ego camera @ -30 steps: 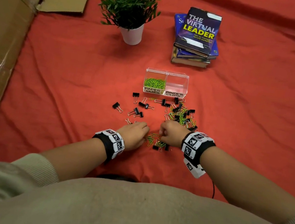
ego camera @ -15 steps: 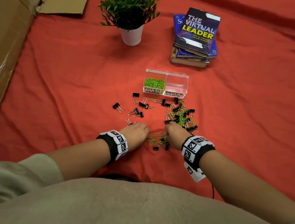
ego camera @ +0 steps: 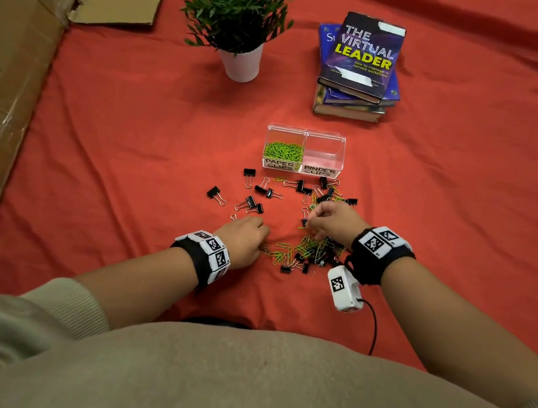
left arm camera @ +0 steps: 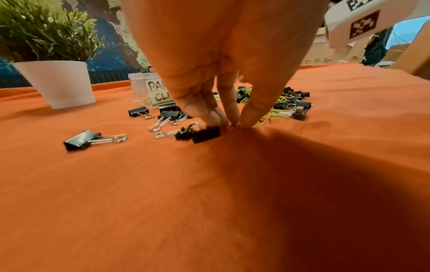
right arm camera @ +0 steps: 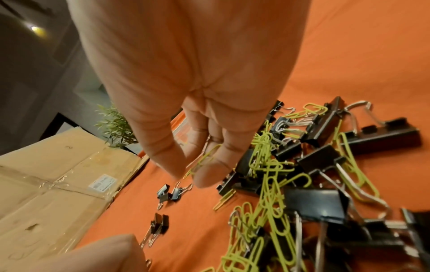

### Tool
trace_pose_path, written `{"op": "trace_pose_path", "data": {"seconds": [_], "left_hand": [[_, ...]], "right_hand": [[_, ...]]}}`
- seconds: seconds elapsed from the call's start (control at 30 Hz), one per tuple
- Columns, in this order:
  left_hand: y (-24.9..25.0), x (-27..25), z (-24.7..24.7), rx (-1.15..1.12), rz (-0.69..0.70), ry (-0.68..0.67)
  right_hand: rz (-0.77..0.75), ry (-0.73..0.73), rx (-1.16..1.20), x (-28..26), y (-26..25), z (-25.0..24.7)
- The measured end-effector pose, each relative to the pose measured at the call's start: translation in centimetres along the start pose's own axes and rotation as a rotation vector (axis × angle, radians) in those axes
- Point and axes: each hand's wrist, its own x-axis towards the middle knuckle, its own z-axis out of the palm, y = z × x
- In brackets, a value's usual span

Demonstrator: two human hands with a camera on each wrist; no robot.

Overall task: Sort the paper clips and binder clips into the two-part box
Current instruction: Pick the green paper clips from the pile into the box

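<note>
Red cloth [ego camera: 130,149] covers the whole work surface in the head view. At frame centre we note a clear plastic two-part box [ego camera: 304,151]: its left compartment, labelled PAPER CLIPS, holds a heap of lime-green wire paper clips [ego camera: 283,150]; its right compartment, labelled BINDER CLIPS, looks bare. Just below the box, black binder clips with silver wire handles [ego camera: 254,201] lie scattered, some alone at centre-left, others tangled with loose green paper clips in a mixed pile [ego camera: 305,254] at lower centre. Our right hand [ego camera: 334,220] is raised over the pile's upper edge; in the right wrist view thumb and fingers [right arm camera: 207,174] pinch one green paper clip [right arm camera: 204,160] above the heap. Our left hand [ego camera: 243,240] sits down on the cloth left of the pile; in the left wrist view its fingertips [left arm camera: 214,117] are bunched together against the cloth, touching a black binder clip [left arm camera: 206,134], but we cannot tell whether anything is actually gripped. Both wrists carry black bands with black-and-white square markers. Upper centre: a green leafy plant in a white pot [ego camera: 240,27]. Upper right of centre: a stack of books [ego camera: 359,71], the top one titled THE VIRTUAL LEADER. Left edge: flattened brown cardboard [ego camera: 2,97].
</note>
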Motion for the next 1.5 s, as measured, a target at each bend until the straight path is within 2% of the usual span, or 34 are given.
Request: {"op": "trace_pose_path", "data": {"seconds": [0.1, 0.23, 0.3, 0.43, 0.7, 0.8, 1.0, 1.27, 1.37, 1.5], "left_hand": [[0.3, -0.1, 0.1, -0.011, 0.029, 0.017], [0.7, -0.1, 0.1, 0.036, 0.066, -0.02], [0.8, 0.0, 0.0, 0.057, 0.051, -0.047], [1.4, 0.2, -0.1, 0.136, 0.023, -0.088], [2.1, 0.1, -0.5, 0.243, 0.035, -0.077], [2.2, 0.2, -0.6, 0.251, 0.042, -0.086], [2.1, 0.3, -0.3, 0.212, 0.02, -0.057], [1.4, 1.1, 0.3, 0.067, -0.046, -0.065], [1.3, 1.0, 0.4, 0.008, -0.078, -0.025], [0.7, 1.0, 0.6, 0.019, -0.122, -0.036]], "right_hand": [[-0.05, 0.0, -0.234, 0.5, 0.0, 0.6], [-0.167, -0.112, -0.679, 0.3, 0.4, 2.6], [-0.215, -0.134, -0.828, 0.2, 0.8, 3.3], [-0.264, -0.131, -0.951, 0.3, 1.4, 4.1], [-0.246, -0.106, -1.021, 0.2, 2.0, 5.6], [-0.239, -0.118, -0.904, 0.1, 2.0, 4.9], [-0.091, 0.006, -0.406, 0.1, 1.2, 1.1], [0.116, -0.034, 0.588, 0.2, -0.1, -1.1], [0.178, -0.07, 0.773, 0.4, 0.0, -0.8], [0.212, -0.074, 0.85, 0.8, 0.1, -0.1]]}}
